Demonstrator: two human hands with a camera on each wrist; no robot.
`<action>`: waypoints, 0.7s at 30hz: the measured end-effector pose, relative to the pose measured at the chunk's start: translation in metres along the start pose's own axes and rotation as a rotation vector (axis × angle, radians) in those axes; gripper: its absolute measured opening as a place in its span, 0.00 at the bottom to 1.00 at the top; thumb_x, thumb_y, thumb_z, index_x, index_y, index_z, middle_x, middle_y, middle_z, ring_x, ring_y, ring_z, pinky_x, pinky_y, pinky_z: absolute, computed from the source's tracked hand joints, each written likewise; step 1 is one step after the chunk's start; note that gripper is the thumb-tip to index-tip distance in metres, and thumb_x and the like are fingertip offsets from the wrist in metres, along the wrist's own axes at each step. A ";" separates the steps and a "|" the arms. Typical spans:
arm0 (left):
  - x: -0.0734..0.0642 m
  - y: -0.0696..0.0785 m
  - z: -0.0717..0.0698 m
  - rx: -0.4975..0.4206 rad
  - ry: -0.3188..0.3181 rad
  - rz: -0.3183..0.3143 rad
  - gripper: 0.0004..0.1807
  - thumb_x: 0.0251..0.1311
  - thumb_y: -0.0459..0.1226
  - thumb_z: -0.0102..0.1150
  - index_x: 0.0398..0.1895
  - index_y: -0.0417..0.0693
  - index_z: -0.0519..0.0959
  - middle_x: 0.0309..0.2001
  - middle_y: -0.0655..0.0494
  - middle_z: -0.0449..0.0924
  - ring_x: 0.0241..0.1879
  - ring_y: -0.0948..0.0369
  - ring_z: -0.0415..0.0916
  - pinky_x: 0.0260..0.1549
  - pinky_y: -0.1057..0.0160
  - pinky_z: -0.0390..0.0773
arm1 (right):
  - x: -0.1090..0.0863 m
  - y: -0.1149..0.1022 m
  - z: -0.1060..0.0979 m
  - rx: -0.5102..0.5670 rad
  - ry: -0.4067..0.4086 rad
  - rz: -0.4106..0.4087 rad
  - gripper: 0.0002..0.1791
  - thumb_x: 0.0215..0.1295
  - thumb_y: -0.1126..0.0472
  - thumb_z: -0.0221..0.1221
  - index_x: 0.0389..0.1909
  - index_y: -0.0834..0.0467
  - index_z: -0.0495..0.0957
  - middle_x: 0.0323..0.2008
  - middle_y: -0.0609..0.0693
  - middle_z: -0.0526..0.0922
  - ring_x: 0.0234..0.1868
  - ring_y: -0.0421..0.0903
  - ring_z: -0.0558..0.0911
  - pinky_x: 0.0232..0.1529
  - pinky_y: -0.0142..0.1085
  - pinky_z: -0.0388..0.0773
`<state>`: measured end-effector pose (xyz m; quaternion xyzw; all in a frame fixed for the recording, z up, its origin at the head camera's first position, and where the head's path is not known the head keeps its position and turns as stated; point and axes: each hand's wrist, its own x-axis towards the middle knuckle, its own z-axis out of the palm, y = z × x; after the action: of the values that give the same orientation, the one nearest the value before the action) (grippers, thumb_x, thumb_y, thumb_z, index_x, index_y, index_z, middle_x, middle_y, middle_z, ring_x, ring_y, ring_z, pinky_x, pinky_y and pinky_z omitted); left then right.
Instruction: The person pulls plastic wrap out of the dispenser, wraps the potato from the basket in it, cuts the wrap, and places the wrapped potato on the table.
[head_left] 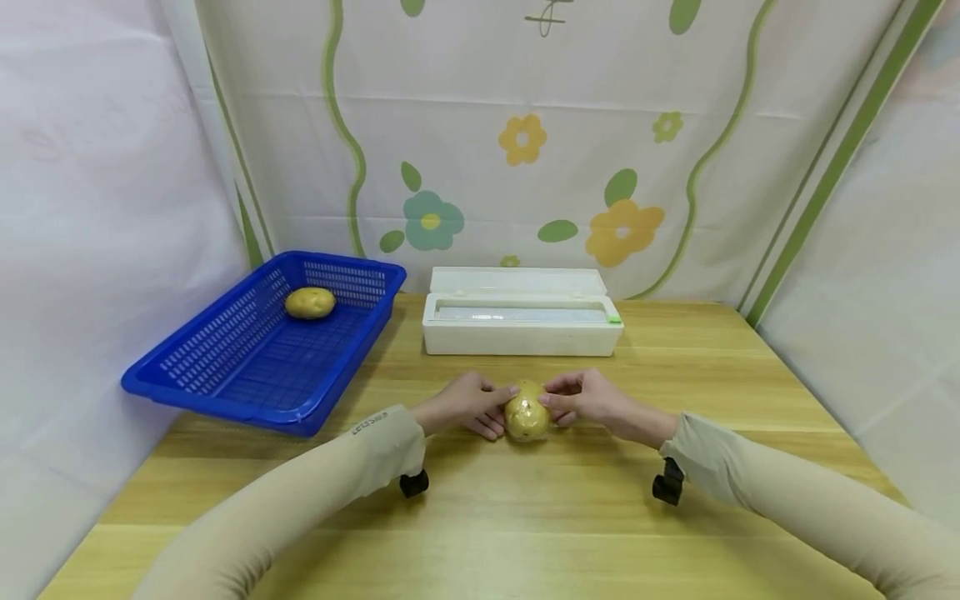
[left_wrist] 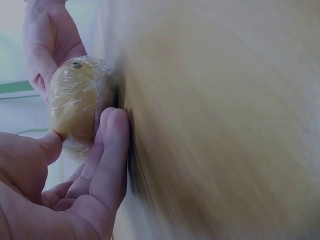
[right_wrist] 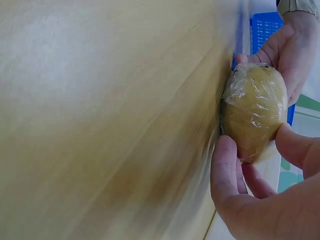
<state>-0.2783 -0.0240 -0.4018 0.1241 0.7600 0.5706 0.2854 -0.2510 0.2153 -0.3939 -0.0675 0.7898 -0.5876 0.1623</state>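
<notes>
A potato [head_left: 527, 414] wrapped in clear plastic film sits on the wooden table, between both hands. My left hand [head_left: 471, 405] grips its left end, thumb on top and fingers low at the side. From the other end my right hand [head_left: 592, 404] holds it the same way, thumb above and fingers beneath. Wrinkled, shiny film shows on the potato [left_wrist: 75, 102] in the left wrist view. In the right wrist view, bunched film lies along the potato's [right_wrist: 255, 107] lower side, near the table.
At the left stands a blue plastic basket [head_left: 341, 375] with another potato [head_left: 311, 303] inside. Behind the hands is a white cling film box [head_left: 522, 339], its lid raised and a roll inside. A flowered cloth [head_left: 487, 100] hangs at the back.
</notes>
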 end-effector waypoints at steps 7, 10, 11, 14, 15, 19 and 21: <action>0.001 0.000 0.000 0.029 0.028 -0.010 0.24 0.68 0.49 0.58 0.32 0.33 0.81 0.28 0.38 0.83 0.23 0.53 0.83 0.27 0.56 0.83 | -0.001 0.001 0.001 0.030 -0.005 0.003 0.24 0.65 0.64 0.65 0.55 0.75 0.73 0.41 0.60 0.83 0.37 0.54 0.84 0.42 0.49 0.82; 0.003 -0.001 0.000 0.034 0.037 -0.011 0.24 0.68 0.49 0.58 0.31 0.33 0.81 0.27 0.39 0.83 0.22 0.54 0.83 0.26 0.57 0.83 | 0.000 0.001 0.001 0.031 0.003 0.008 0.24 0.64 0.64 0.65 0.55 0.75 0.73 0.42 0.61 0.82 0.37 0.54 0.84 0.42 0.48 0.82; 0.003 -0.002 0.000 0.032 0.037 -0.012 0.24 0.68 0.49 0.58 0.30 0.33 0.82 0.27 0.39 0.83 0.21 0.55 0.82 0.26 0.57 0.83 | 0.000 0.001 0.001 0.031 0.001 0.006 0.25 0.65 0.64 0.65 0.56 0.75 0.72 0.42 0.61 0.82 0.37 0.54 0.84 0.42 0.48 0.82; 0.003 -0.002 -0.001 0.020 0.031 -0.008 0.25 0.68 0.49 0.58 0.31 0.33 0.82 0.27 0.39 0.83 0.21 0.55 0.82 0.26 0.57 0.83 | 0.001 0.001 0.001 0.032 0.003 0.007 0.26 0.65 0.63 0.65 0.57 0.76 0.71 0.43 0.61 0.81 0.37 0.55 0.84 0.42 0.48 0.82; 0.003 -0.001 -0.001 0.020 0.028 -0.005 0.24 0.68 0.49 0.59 0.32 0.33 0.82 0.27 0.39 0.83 0.21 0.55 0.82 0.26 0.57 0.83 | 0.000 0.001 0.001 0.022 -0.001 0.002 0.27 0.65 0.62 0.65 0.57 0.76 0.71 0.43 0.62 0.81 0.38 0.55 0.84 0.42 0.48 0.82; 0.000 0.000 -0.003 0.051 0.024 0.021 0.24 0.68 0.49 0.58 0.37 0.32 0.81 0.29 0.40 0.83 0.23 0.54 0.82 0.27 0.57 0.83 | -0.001 0.001 -0.002 -0.075 -0.016 -0.040 0.30 0.67 0.57 0.64 0.60 0.75 0.69 0.46 0.62 0.80 0.41 0.58 0.83 0.42 0.48 0.82; -0.003 0.001 -0.006 0.087 0.039 0.044 0.25 0.70 0.50 0.56 0.40 0.31 0.80 0.30 0.40 0.83 0.26 0.52 0.83 0.28 0.57 0.83 | -0.002 0.001 -0.006 -0.156 -0.015 -0.082 0.33 0.67 0.53 0.64 0.62 0.73 0.68 0.49 0.61 0.78 0.45 0.58 0.81 0.42 0.47 0.81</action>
<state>-0.2794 -0.0304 -0.3984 0.1419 0.7866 0.5455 0.2521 -0.2508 0.2221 -0.3932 -0.1165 0.8286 -0.5298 0.1383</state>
